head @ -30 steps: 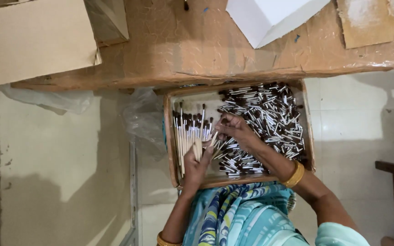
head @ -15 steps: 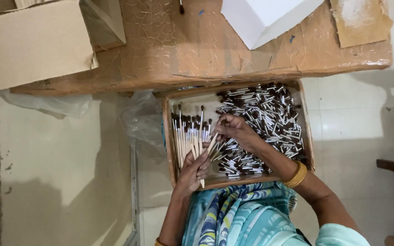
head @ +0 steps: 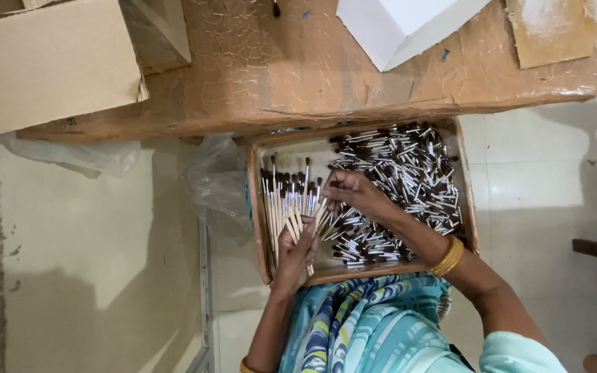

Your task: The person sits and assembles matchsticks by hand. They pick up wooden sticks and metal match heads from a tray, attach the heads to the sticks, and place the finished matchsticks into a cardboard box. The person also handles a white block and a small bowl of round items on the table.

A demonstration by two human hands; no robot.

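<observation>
While the cardboard tray (head: 466, 200) sits on the person's lap just below the edge of the worn brown table (head: 278, 76), everything of interest happens inside it. At the tray's left wall lies a neat row of sorted brushes (head: 281, 197), wooden handles toward the lap, dark tips pointing at the table. Over that row, the left hand (head: 293, 254) is clenched around a fanned bundle of brushes (head: 298, 220), thumb pinning the pale handles. Moving toward the tray's middle, the right hand (head: 356, 195) has its fingertips pinched on one or two brush ends at the edge of the bundle; exactly how many it grips I cannot tell. To the tray's right side sprawls the loose heap of brushes (head: 402, 183), crossing every which way. Doing this well, I'd judge, means keeping tips all facing one way, squaring the handle ends against the palm, and feeding brushes in a few at a time so the fan doesn't slip. Beyond the tray, a cardboard box (head: 50, 62) and white sheet (head: 409, 24) rest on the table.
</observation>
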